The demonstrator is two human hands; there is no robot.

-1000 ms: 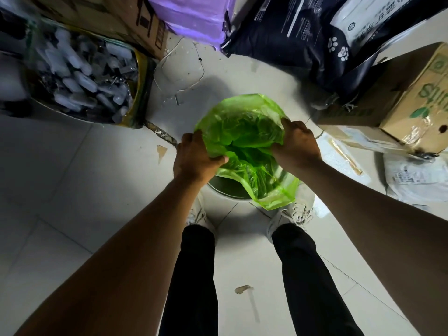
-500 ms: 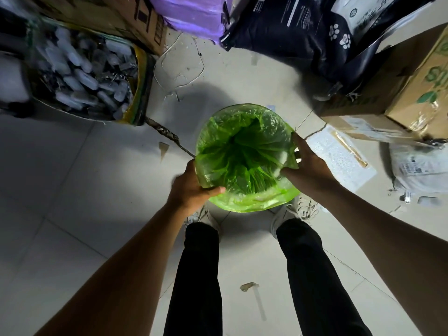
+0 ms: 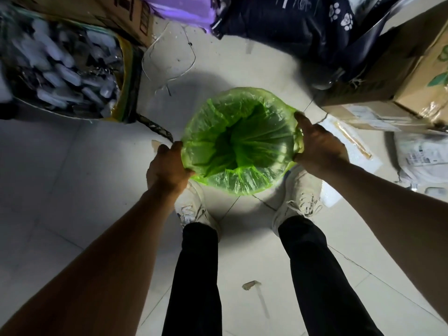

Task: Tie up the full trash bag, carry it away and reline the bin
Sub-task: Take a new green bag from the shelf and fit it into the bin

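Left hand (image 3: 167, 167), right hand (image 3: 317, 144) grip opposite liner (image 3: 238, 144) edges

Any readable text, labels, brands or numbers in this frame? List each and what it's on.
No text can be read in full.
Dark bag: white paw-print marks, no legible words.
Cardboard box, right: green printing and a leaf mark, cut off at the frame edge, unreadable.
White parcel, right: printed label, too small and blurred.
Cardboard box, top left: dark printed marks, unreadable.
Green liner: no print visible.
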